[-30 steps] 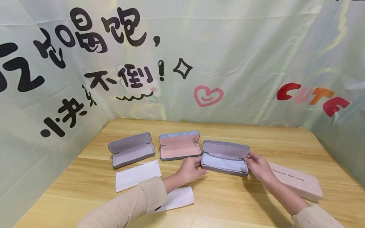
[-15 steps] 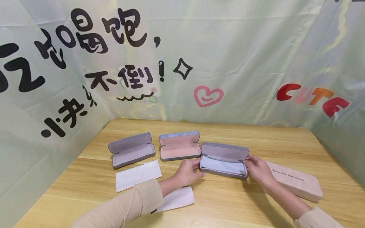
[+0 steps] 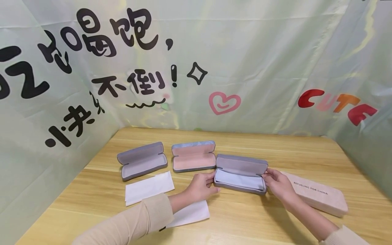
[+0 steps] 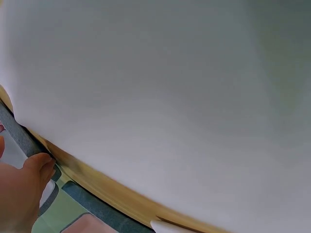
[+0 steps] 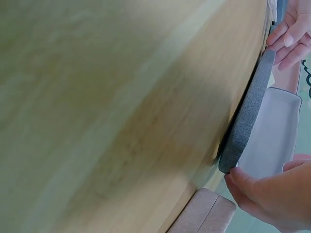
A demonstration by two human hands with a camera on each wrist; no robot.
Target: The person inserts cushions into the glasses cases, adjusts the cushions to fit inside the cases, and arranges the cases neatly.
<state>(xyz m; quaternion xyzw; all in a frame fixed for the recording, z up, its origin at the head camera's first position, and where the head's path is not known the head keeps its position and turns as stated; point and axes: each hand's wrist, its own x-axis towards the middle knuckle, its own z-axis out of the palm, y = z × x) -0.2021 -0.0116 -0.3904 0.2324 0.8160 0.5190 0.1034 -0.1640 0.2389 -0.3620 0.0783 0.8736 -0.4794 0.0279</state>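
Observation:
A grey glasses case (image 3: 240,189) stands with its lid up in the head view, a folded pale blue cloth (image 3: 239,179) lying in its base. At its left end, my left hand (image 3: 200,186) holds the corner between thumb and fingers. My right hand (image 3: 279,183) grips the opposite end, thumb low and fingers near the hinge. The right wrist view shows the case's front wall (image 5: 250,114) between both hands. Much of the left wrist view is filled by a blurred pale surface, with the left hand (image 4: 22,194) at its lower left edge.
An open blue case with pink lining (image 3: 194,161) and another open grey case (image 3: 144,166) stand to the left. Two folded white cloths (image 3: 150,189) lie in front, one partly behind the left arm. A closed pink case (image 3: 318,194) lies at right.
Both hands have shifted the grey glasses case slightly toward me and a little to the left. The other cases and the white cloths have stayed in place.

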